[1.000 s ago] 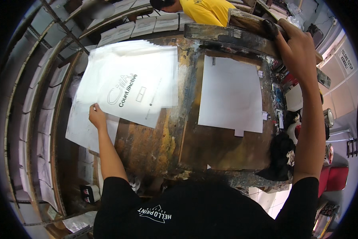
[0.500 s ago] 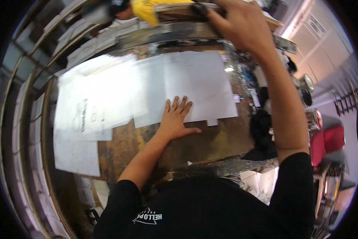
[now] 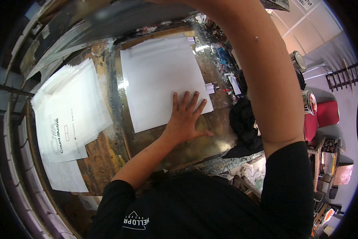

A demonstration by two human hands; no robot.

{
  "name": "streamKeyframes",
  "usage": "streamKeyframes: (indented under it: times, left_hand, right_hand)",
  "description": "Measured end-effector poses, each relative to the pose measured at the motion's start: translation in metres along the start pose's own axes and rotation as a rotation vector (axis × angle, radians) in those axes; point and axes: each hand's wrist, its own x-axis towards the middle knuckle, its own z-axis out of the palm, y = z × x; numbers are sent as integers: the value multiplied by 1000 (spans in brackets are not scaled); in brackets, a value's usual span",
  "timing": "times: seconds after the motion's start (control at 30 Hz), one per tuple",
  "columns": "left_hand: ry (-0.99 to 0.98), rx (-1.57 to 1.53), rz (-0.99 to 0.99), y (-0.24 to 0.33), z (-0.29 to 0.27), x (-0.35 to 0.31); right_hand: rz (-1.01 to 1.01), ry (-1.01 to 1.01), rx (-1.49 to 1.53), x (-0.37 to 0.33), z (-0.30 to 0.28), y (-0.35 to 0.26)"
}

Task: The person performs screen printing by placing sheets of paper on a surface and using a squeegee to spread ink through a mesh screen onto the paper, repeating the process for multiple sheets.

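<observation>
My left hand [image 3: 185, 121] lies flat with its fingers spread, the fingertips on the lower right part of a blank white sheet [image 3: 163, 79]. The sheet rests on a worn, glossy board, against small white tabs [image 3: 209, 88] at its right edge. My right forearm [image 3: 266, 79] reaches up past the sheet. Only a sliver of the right hand [image 3: 163, 1] shows at the upper edge; its fingers are cut off. A dark grey panel [image 3: 127, 20] spans the far side, beneath that arm's end. To the left is a fanned stack of printed white sheets [image 3: 81, 99].
Bunched black cloth [image 3: 242, 123] lies right of my left hand. Paint cans [image 3: 309, 102] and a red chair [image 3: 328, 113] stand farther right. A rack with pale sheets [image 3: 17, 159] runs along the left. Paint-stained scraps [image 3: 223, 59] edge the board's right side.
My right hand, earlier on a wooden frame, has gone up mostly out of view. The printed stack now appears farther left, apart from the blank sheet. The yellow-clad person is out of view.
</observation>
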Motion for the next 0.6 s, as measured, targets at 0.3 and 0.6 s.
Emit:
streamKeyframes:
  times: [0.3,0.6]
  left_hand:
    - [110,12,14,-5,13,-6]
    - [991,-1355,-324,-84,-145,-101]
  right_hand:
    - [26,-139,134,-1,-2,-7]
    - [1,-5,-146,-75,35,-22]
